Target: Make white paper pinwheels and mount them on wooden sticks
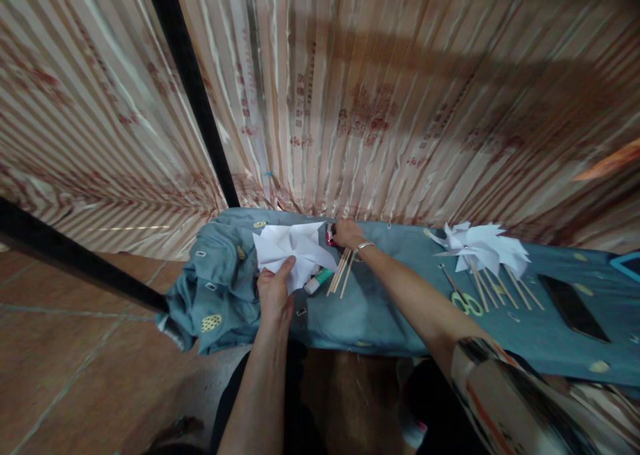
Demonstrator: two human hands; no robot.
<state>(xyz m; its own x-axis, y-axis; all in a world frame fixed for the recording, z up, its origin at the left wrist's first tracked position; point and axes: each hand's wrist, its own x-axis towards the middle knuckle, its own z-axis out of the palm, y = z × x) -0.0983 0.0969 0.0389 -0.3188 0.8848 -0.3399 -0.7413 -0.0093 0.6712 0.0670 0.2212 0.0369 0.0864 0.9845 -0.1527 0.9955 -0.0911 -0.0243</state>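
Observation:
My left hand [275, 291] pinches a white paper pinwheel [295, 245], thumb pressed on the folded paper near its middle. At the back of the cloth, my right hand [347, 235] is closed beside a small red and dark box [330, 234]. Its fingertips point down, and what they hold is hidden. Just below that hand lie several thin wooden sticks [341, 271]. A green and white glue stick [321, 279] rests partly under the pinwheel's edge, next to the sticks.
Finished-looking paper pinwheels [483, 245] on wooden sticks lie to the right. Near them are light-green-handled scissors [465, 301] and a black phone [573, 307]. A blue-edged object [627, 265] sits at the far right. Dark posts [200, 95] and a curtain [370, 121] border the cloth-covered surface [380, 308].

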